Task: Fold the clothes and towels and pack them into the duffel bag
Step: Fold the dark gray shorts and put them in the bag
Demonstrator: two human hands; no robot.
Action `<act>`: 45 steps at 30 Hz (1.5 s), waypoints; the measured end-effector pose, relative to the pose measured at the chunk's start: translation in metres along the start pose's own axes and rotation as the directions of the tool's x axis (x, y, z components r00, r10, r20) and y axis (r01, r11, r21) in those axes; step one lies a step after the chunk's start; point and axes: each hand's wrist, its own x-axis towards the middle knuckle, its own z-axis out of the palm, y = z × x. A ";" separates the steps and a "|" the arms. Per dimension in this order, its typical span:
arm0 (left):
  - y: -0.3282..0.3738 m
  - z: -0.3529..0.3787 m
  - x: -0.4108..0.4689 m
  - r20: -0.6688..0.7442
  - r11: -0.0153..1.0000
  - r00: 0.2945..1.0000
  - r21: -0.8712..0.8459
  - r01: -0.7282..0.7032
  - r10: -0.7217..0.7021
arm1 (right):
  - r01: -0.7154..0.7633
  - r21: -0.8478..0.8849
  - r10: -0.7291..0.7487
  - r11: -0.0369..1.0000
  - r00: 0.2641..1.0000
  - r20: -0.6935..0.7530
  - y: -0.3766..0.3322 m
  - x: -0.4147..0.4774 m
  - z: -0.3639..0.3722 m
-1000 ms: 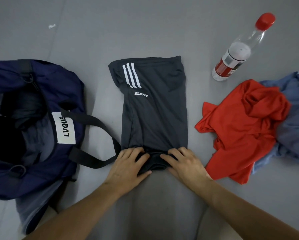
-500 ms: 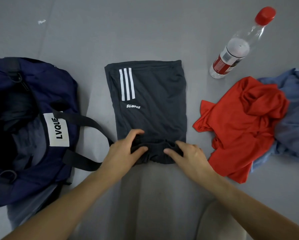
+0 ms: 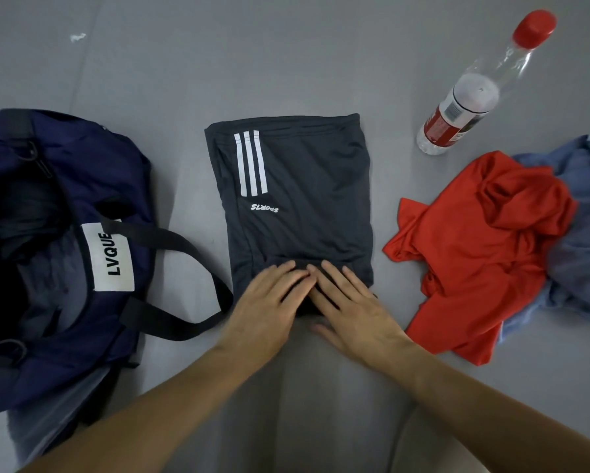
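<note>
Dark grey shorts (image 3: 297,199) with three white stripes lie flat in the middle of the grey floor, their near edge rolled into a small fold. My left hand (image 3: 269,305) and my right hand (image 3: 351,308) lie flat side by side on that rolled edge, fingers extended and pressing down, fingertips nearly touching. At the left sits the open navy duffel bag (image 3: 81,186) with dark fabric inside; its black strap (image 3: 184,278) loops toward the shorts. A crumpled red shirt (image 3: 481,240) lies at the right on a blue garment (image 3: 580,233).
A clear plastic bottle (image 3: 471,97) with a red cap lies on the floor beyond the red shirt. A small white scrap (image 3: 78,37) is at the far left. Bare grey floor surrounds the shorts.
My hands rolled the near edge of the shorts forward, away from me, then flattened from a pinching grip to open palms pressing on the fold.
</note>
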 end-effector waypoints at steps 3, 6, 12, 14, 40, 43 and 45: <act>-0.020 0.007 -0.011 0.246 0.998 0.969 0.059 0.011 -0.025 | 0.014 0.015 -0.016 1.000 0.989 0.150 0.009 0.000 0.001; -0.035 0.009 -0.008 0.309 0.998 0.951 0.069 -0.007 -0.014 | -0.051 0.054 0.043 0.997 0.989 0.142 0.016 0.005 0.001; -0.040 0.008 -0.007 0.295 0.998 0.955 0.066 -0.022 0.002 | -0.127 0.101 0.108 0.987 0.978 0.180 0.029 0.009 -0.008; -0.038 0.005 -0.006 0.280 0.999 0.960 0.047 -0.015 0.001 | -0.125 0.104 0.103 0.987 0.976 0.194 0.026 0.009 -0.008; -0.060 -0.046 0.043 0.266 0.870 0.913 -0.308 0.385 -0.310 | -0.426 0.314 0.411 0.848 0.904 0.117 0.028 0.041 -0.050; -0.067 -0.043 0.050 0.317 0.827 0.881 -0.336 0.452 -0.352 | -0.438 0.274 0.425 0.856 0.899 0.109 0.031 0.046 -0.049; -0.070 -0.041 0.054 0.327 0.774 0.858 -0.384 0.503 -0.395 | -0.487 0.274 0.471 0.829 0.873 0.126 0.036 0.053 -0.049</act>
